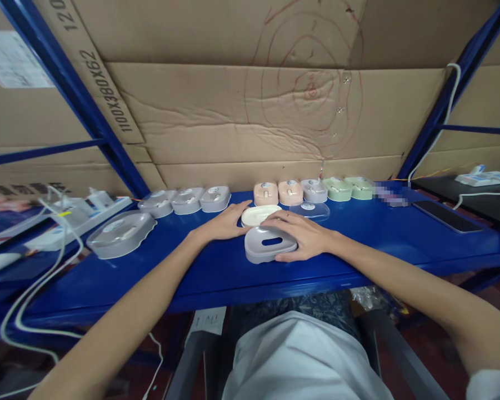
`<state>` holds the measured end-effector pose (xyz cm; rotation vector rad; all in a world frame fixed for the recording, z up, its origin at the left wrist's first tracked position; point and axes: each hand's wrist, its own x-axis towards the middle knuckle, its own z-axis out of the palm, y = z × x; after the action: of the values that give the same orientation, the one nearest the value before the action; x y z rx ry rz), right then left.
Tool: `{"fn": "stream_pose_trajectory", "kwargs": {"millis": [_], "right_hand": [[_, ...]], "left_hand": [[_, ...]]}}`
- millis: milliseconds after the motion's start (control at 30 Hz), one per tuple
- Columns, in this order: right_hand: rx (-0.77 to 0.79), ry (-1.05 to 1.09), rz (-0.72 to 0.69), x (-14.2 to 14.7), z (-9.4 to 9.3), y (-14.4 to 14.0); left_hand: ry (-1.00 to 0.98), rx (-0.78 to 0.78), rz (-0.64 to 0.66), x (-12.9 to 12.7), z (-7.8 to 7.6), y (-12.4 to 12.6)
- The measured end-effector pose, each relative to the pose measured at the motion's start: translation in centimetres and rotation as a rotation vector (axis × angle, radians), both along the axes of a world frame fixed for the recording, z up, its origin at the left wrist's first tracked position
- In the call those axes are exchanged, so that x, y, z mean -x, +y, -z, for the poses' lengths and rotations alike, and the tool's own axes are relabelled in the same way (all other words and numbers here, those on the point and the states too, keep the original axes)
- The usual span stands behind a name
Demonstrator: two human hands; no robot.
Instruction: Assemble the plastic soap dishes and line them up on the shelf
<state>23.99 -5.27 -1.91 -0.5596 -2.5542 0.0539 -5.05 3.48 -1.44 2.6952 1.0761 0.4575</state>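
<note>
Just in front of me, a grey plastic soap-box-like shell (260, 251) with a dark oval opening sits at the table's front. My right hand (306, 236) curls round its right side, thumb low and fingers over the back edge. Behind it lies a cream oval tray (260, 215), its near side partly hidden. My left hand (227, 223) is closed round the left end of that tray, fingers behind and thumb in front. The right fingertips come close to the tray's right end; contact is unclear. A clear lid (312, 211) with a round label lies behind my right hand.
Along the back of the blue table (216, 272) stand lidded boxes: grey ones (187, 200) at left, peach ones (266, 194), green ones (337, 189). Another grey box (120, 234) lies nearer left. Power strips (79, 225) and white cables are at left, a dark phone (446, 216) at right.
</note>
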Motion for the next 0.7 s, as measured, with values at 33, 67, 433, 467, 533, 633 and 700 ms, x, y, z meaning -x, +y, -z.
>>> {"fn": "stream_pose_trajectory", "kwargs": {"millis": [33,67,433,467,533,633,700], "right_hand": [[0.004,0.005,-0.003,-0.02,0.04,0.04],[0.005,0.009,-0.004,-0.04,0.09,0.07],[0.012,-0.014,0.012,-0.04,0.04,0.05],[0.014,-0.016,0.013,-0.04,0.02,0.05],[0.017,-0.018,0.017,-0.05,0.01,0.07],[0.019,-0.025,0.021,-0.07,0.04,0.09],[0.023,-0.032,0.024,-0.08,0.08,0.09]], "left_hand": [[-0.002,-0.002,-0.002,0.0,-0.01,-0.02],[-0.004,-0.003,-0.002,0.0,0.0,-0.02],[-0.016,0.007,-0.008,0.16,0.52,0.54],[-0.015,0.009,-0.011,0.18,0.54,0.56],[-0.02,0.007,-0.014,0.2,0.54,0.56],[-0.029,-0.002,-0.01,0.13,0.48,0.47],[-0.025,-0.004,-0.007,0.07,0.45,0.42]]}}
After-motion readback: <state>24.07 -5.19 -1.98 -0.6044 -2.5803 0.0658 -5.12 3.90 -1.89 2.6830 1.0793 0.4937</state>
